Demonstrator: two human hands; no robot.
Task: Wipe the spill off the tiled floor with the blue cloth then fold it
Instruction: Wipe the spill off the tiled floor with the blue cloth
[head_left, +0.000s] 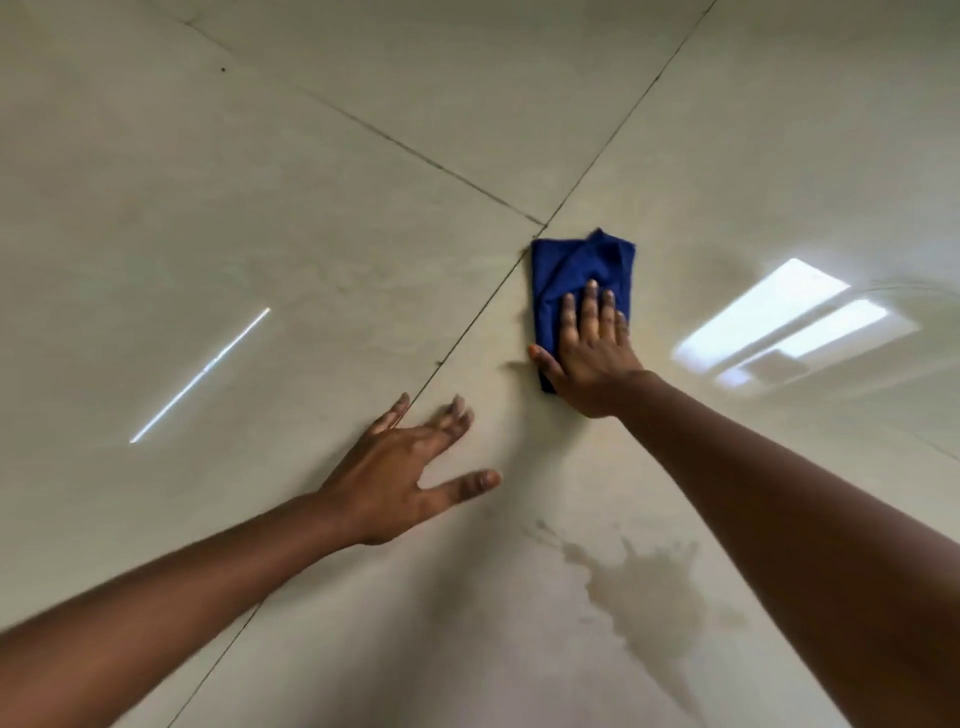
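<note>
Right hand (592, 358) flat on folded cloth (582, 280), fingers straight, pressing it to the floor (260, 234) just right of a grout line. Left hand (400, 467) spread over the tile, holding nothing. Spill (649, 597) nearer the camera, apart from cloth, between the forearms.

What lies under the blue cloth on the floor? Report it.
The folded blue cloth lies flat on the pale glossy floor tile, pressed by the right hand. Whatever is beneath is covered; the visible spill sits apart, nearer the camera.

Bright even light, window glare (795, 322) on glossy tiled floor (260, 208), blurred left hand (410, 467), wide-angle bending
</note>
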